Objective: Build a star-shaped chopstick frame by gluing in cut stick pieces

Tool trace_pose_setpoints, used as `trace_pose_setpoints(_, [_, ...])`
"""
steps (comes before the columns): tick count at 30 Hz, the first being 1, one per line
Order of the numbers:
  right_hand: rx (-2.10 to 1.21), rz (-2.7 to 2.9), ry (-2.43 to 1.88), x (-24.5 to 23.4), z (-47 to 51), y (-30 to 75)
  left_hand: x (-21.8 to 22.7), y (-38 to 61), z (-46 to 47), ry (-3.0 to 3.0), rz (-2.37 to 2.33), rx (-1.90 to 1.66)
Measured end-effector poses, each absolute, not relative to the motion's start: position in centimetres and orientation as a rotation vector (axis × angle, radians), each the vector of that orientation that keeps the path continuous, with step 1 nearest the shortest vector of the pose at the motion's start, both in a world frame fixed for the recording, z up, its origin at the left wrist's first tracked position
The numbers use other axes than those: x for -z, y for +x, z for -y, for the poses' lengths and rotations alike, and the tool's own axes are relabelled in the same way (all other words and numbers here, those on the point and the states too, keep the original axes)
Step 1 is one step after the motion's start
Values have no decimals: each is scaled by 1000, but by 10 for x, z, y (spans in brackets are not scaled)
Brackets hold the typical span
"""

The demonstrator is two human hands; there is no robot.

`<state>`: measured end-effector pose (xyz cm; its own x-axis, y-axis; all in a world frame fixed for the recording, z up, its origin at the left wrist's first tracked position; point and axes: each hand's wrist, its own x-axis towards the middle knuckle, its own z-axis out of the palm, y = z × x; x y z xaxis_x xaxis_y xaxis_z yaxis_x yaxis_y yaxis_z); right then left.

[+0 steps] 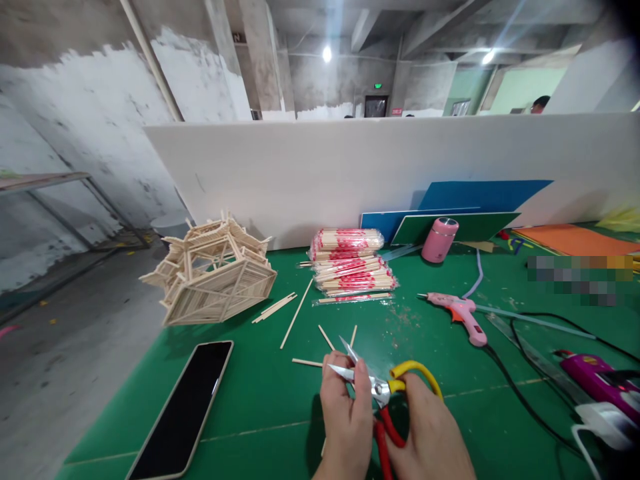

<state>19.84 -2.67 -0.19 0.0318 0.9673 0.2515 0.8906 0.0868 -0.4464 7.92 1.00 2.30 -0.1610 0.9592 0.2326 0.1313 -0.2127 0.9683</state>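
My right hand (pixel 431 430) is wrapped round the scissors (pixel 383 392), which have one yellow and one red handle. Their silver blades are spread and point up and left, over the fingers of my left hand (pixel 345 417). Those fingers are closed with the thumb raised beside the blades; what they pinch is hidden. Thin wooden sticks (pixel 306 363) show just beyond my left hand, and I cannot tell whether any is in its grip. A loose chopstick (pixel 297 315) and several short pieces (pixel 275 307) lie farther up the green table.
A wooden stick model (pixel 220 293) stands at the left behind a phone (pixel 183 413). Wrapped chopstick bundles (pixel 353 263) lie at the back centre. To the right are a pink glue gun (pixel 460 313) with its cable, a pink flask (pixel 440 240) and a purple tool (pixel 597 380).
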Motion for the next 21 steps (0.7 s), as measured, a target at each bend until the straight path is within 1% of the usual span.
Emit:
trace_pose_setpoints(7, [-382, 1798, -1892, -6, 23, 195, -20, 86, -15, 1485, -1378, -1493])
trace_pose_setpoints(21, [-459, 1752, -1924, 0, 21, 201, -18, 91, -18, 1626, -1362, -1412])
